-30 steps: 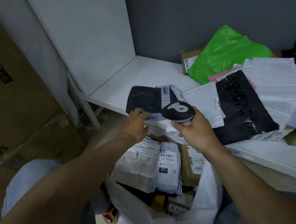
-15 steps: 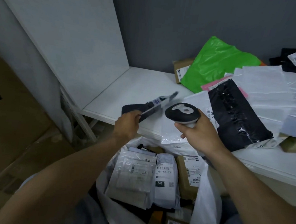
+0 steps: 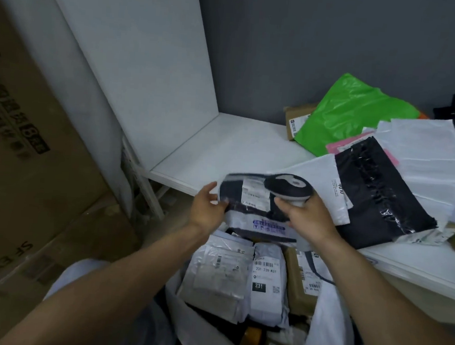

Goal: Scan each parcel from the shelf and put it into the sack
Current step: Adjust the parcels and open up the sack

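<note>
**First speaker:** Where is the parcel the person is working on?

**Second speaker:** The dark parcel [image 3: 246, 198], which carries a white printed label, is held in the air just off the front edge of the shelf [image 3: 239, 146]. It sits above the open mouth of the white sack [image 3: 328, 327]. The person's left hand [image 3: 207, 210] pinches its left edge. The right hand [image 3: 306, 218] is curled round the handle of a scanner [image 3: 287, 188], whose rounded black head hangs over the label.

**First speaker:** How would it handle?

**Second speaker:** It is probably light and floppy. It is a thin, glossy plastic mailer that creases and sags around soft, flat contents. The film may be slippery, so a firm pinch at an edge or corner seems wisest. Nothing suggests it is fragile.

**First speaker:** What lies around it?

**Second speaker:** On the smooth white shelf lie a crinkled green bag [image 3: 351, 113], a shiny black mailer [image 3: 380, 199], pale film mailers [image 3: 422, 148] and a brown cardboard box [image 3: 296, 120]. Labelled grey and white pouches fill the sack.
</note>
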